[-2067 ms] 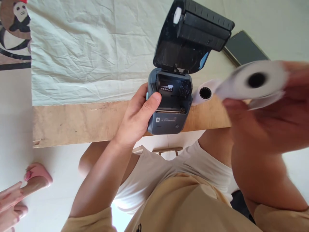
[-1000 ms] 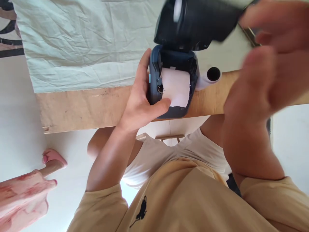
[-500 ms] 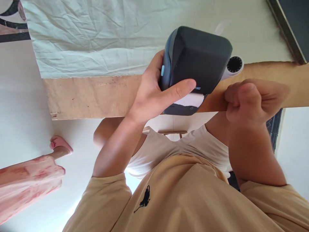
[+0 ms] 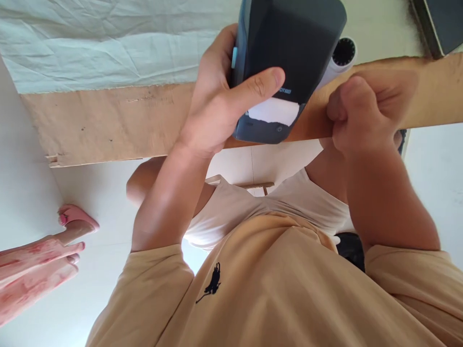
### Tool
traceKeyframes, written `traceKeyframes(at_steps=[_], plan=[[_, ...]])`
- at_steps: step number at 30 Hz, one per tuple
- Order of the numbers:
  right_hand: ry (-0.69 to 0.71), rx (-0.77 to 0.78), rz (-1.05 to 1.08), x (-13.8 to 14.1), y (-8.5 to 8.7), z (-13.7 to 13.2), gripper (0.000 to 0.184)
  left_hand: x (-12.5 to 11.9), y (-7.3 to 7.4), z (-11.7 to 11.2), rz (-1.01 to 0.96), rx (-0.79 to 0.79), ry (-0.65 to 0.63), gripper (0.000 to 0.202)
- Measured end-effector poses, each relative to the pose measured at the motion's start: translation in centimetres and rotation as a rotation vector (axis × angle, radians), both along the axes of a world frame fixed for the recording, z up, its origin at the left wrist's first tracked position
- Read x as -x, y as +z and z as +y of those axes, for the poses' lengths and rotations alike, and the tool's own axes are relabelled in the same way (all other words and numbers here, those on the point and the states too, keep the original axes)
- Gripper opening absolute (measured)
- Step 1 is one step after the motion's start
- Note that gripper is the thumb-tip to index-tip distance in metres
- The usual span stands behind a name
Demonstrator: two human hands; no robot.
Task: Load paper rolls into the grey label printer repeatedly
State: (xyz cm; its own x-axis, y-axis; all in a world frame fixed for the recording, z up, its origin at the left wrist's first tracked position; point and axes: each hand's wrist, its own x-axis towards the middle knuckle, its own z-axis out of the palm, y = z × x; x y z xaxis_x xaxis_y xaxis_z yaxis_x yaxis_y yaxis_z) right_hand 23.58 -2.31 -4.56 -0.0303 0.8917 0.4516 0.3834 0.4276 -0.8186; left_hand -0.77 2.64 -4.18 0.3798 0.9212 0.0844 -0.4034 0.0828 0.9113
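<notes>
A dark, handheld label printer point(image 4: 289, 48) is in my left hand point(image 4: 220, 96), whose thumb lies across its front and whose fingers wrap its left side. A strip of white paper point(image 4: 274, 111) with a torn edge sticks out of its slot, above a power button. The top of the printer is cut off by the frame. Close to the wooden edge, my right hand point(image 4: 367, 108) is closed in a fist; whatever it may hold is hidden. Between the printer and that fist, a white cylinder point(image 4: 338, 62) with a dark round end lies on the table.
A pale green cloth point(image 4: 108, 43) covers the table behind its bare wooden edge point(image 4: 108, 125). At the upper right lies a dark, flat object with a metallic rim point(image 4: 421, 29). Another person's foot in a pink slipper point(image 4: 77, 217) shows at the left, on the floor.
The view has shifted, so table, printer and both hands appear higher in the picture. My left hand keeps its hold on the printer; the right fist stays closed.
</notes>
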Motion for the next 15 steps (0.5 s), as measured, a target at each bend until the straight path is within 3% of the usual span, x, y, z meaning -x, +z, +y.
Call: traceKeyframes(at_steps=[3, 8, 15], plan=[[0.113, 0.127, -0.09, -0.2, 1.2, 0.5, 0.084, 0.0, 1.1, -0.6, -0.007, -0.001, 0.026, 0.036], [0.306, 0.321, -0.236, -0.1, 3.9, 1.0, 0.057, -0.1, 1.8, -1.0, -0.04, -0.003, 0.024, 0.04], [0.301, 0.309, -0.255, 0.7, 4.5, 1.5, 0.061, 0.0, 2.7, -1.4, 0.058, -0.012, 0.031, 0.047]])
